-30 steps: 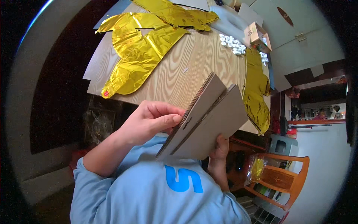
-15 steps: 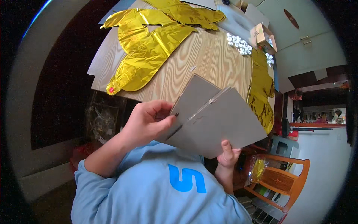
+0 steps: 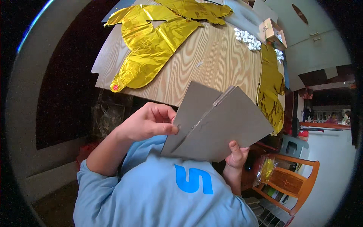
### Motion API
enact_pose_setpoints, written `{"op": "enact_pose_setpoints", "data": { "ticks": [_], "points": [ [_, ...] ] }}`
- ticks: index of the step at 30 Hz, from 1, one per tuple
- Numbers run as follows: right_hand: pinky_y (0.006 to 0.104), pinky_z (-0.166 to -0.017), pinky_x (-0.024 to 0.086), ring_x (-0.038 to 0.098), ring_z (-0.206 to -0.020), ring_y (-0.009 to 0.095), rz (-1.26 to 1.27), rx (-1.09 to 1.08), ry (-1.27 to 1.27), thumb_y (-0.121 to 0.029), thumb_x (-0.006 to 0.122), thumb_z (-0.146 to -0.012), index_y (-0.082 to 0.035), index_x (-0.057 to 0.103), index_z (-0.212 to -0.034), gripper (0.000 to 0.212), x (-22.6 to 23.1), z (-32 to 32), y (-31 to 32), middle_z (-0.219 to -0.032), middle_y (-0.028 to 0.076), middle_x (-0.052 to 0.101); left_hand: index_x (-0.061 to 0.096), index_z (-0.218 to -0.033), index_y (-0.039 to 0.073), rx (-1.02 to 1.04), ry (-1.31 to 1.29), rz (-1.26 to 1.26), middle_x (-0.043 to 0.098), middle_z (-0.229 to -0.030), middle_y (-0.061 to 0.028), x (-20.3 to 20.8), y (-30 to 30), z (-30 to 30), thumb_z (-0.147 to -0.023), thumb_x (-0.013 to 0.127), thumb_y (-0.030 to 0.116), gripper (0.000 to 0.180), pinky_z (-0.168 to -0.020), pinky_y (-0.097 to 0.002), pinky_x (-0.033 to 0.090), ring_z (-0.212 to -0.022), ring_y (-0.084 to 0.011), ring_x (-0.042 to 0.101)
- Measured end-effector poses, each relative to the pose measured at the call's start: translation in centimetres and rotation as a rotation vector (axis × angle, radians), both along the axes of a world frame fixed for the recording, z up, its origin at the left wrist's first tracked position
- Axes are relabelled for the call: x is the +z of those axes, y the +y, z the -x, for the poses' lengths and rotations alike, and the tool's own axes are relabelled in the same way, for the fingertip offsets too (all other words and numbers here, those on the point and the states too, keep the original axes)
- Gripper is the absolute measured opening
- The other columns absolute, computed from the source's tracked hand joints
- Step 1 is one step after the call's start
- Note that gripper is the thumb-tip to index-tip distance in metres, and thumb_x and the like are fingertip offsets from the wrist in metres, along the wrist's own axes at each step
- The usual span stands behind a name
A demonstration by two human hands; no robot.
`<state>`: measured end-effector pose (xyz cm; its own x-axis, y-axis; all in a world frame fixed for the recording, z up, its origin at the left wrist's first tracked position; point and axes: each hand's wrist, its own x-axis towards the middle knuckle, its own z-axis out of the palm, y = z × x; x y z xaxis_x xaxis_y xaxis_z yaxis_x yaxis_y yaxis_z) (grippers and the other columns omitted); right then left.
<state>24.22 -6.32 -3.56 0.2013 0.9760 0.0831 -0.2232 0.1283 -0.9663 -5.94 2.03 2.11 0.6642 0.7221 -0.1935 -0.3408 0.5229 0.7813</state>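
A flat grey cardboard sheet folder (image 3: 217, 126), its layers fanned slightly apart, is held tilted just before the wooden bench (image 3: 211, 64) edge

Cardboard sheets (image 3: 223, 126): now tipped flatter, broad grey faces showing, fanned wider.
My left hand (image 3: 145, 122): thumb slid onto the edge, seemingly.
My right hand (image 3: 237, 154): thumb now visible underneath.

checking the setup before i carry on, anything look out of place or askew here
Mostly tidy. One flat gold foil balloon hangs its tip past the wooden table's near edge, and another gold balloon droops over the right side. The grey cardboard sheets held in both hands are fanned apart, not aligned.
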Motion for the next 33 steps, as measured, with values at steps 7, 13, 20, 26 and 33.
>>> {"op": "enact_pose_setpoints", "data": {
  "ticks": [7, 13, 20, 26, 33],
  "points": [
    [0.0352, -0.075, 0.049, 0.06, -0.084, 0.025, 0.116, 0.165, -0.93, -0.012, 0.068, -0.076, 0.0, 0.059, -0.098, 0.026, 7.5, 2.9, -1.7, -0.096, 0.013, 0.061, 0.06, -0.08, 0.0, 0.496, 0.736, -0.726, 0.059, -0.073, -0.0035, 0.1, -0.9, -2.1, -0.072, 0.074, 0.003, 0.016, -0.062, -0.0215, 0.047, -0.067, -0.0089, 0.057],
    [0.0347, -0.07, 0.058, 0.063, -0.094, 0.028, -0.884, 0.386, -0.989, -0.01, 0.059, -0.083, -0.006, 0.059, -0.102, 0.02, 7.3, 1.7, 0.6, -0.105, 0.013, 0.06, 0.058, -0.097, 0.002, 0.665, 0.355, -0.976, 0.065, -0.095, -0.0143, -4.2, -0.9, -0.5, -0.076, 0.07, 0.011, 0.026, -0.069, -0.0316, 0.052, -0.085, -0.0244, 0.064],
    [0.0364, -0.072, 0.058, 0.063, -0.094, 0.03, -0.888, 0.464, -0.961, -0.01, 0.058, -0.084, -0.007, 0.056, -0.105, 0.021, 7.6, 1.3, 0.7, -0.104, 0.016, 0.06, 0.052, -0.117, -0.003, 0.537, 0.218, -0.986, 0.061, -0.109, -0.0234, -3.3, -1.9, 0.8, -0.083, 0.063, 0.015, 0.04, -0.082, -0.0359, 0.052, -0.097, -0.0287, 0.062],
    [0.0361, -0.068, 0.058, 0.064, -0.088, 0.03, -0.961, 0.466, -0.941, -0.008, 0.06, -0.081, -0.004, 0.057, -0.101, 0.021, 7.7, 1.8, 1.0, -0.101, 0.017, 0.061, 0.05, -0.118, -0.004, 0.571, 0.29, -0.99, 0.056, -0.113, -0.024, -2.6, -2.3, 0.5, -0.087, 0.06, 0.015, 0.038, -0.086, -0.0393, 0.051, -0.102, -0.0323, 0.061],
    [0.0326, -0.069, 0.058, 0.064, -0.087, 0.027, -1.079, 0.571, -0.904, -0.008, 0.062, -0.077, -0.002, 0.065, -0.095, 0.019, 8.4, 2.7, 2.3, -0.093, 0.015, 0.064, 0.048, -0.121, -0.003, 0.644, -0.054, -0.909, 0.053, -0.117, -0.024, -4.0, -1.2, -0.9, -0.092, 0.053, 0.013, 0.033, -0.095, -0.0478, 0.046, -0.112, -0.0375, 0.055]
  ]
}}
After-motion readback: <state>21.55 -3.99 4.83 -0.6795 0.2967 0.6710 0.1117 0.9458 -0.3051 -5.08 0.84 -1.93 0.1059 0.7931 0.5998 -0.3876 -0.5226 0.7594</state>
